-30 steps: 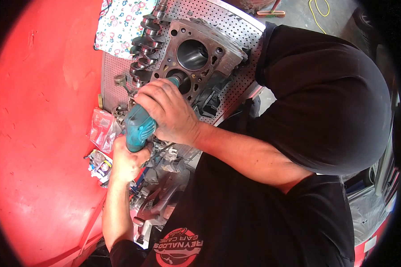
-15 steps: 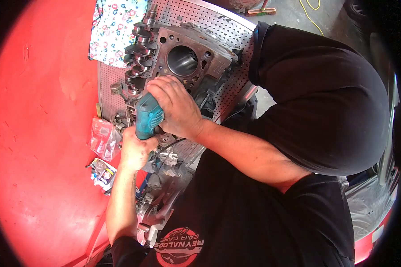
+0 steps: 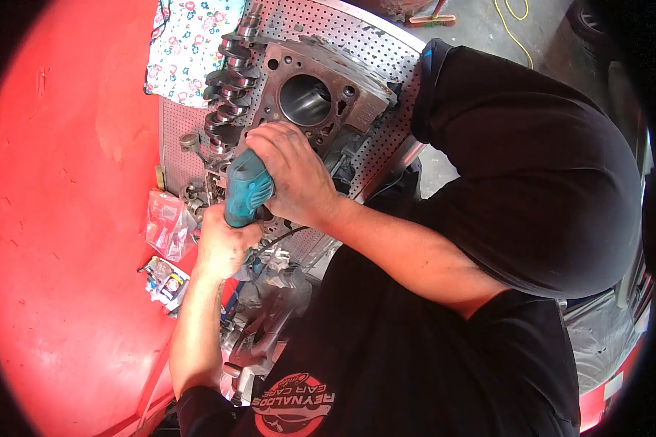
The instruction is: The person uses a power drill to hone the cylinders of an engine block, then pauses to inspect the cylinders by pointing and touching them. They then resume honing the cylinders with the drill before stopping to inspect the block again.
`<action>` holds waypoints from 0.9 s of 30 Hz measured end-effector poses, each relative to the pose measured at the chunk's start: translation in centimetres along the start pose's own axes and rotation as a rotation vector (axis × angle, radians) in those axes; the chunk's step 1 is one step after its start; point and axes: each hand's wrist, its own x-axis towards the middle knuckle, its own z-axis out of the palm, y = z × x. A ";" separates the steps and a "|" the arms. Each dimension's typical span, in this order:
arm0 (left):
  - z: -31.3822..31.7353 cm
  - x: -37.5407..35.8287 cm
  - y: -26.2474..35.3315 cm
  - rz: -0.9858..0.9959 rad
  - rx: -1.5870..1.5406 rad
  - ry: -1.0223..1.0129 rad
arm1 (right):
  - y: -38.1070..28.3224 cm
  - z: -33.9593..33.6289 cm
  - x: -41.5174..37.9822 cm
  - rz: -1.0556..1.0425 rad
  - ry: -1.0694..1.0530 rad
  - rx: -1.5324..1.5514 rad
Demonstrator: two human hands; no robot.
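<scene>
A teal corded power drill (image 3: pixel 245 191) is between my two hands, above the near part of the engine block (image 3: pixel 342 125). My left hand (image 3: pixel 226 242) wraps around its lower end. My right hand (image 3: pixel 293 173) is closed over its upper side, fingers beside the block's top face. The drill's working end is hidden beneath the hands, so what it touches cannot be seen. One open cylinder bore (image 3: pixel 305 100) shows past my right hand. A black cord (image 3: pixel 283 237) runs beside the left hand.
A crankshaft (image 3: pixel 233 86) lies along the block's left side on a perforated metal table (image 3: pixel 189 131). Nearby are a piston (image 3: pixel 190 143), a floral cloth (image 3: pixel 191 51) and a plastic bag (image 3: pixel 169 224). A red surface (image 3: pixel 65 218) fills the left. A broom (image 3: pixel 431 20) lies on the floor.
The view has shifted slightly, with the block and drill appearing a little farther right. Both hands keep the same hold on the drill.
</scene>
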 end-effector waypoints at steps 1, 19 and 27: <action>0.0 0.1 -0.3 0.003 -0.007 0.000 | 0.0 0.0 0.0 0.000 0.000 0.000; -3.3 -8.1 -1.5 0.044 -0.077 0.086 | -6.7 0.8 1.1 -0.189 -0.005 0.032; -3.4 -12.5 -1.6 0.012 -0.089 0.188 | -9.7 1.3 0.9 -0.282 0.032 0.058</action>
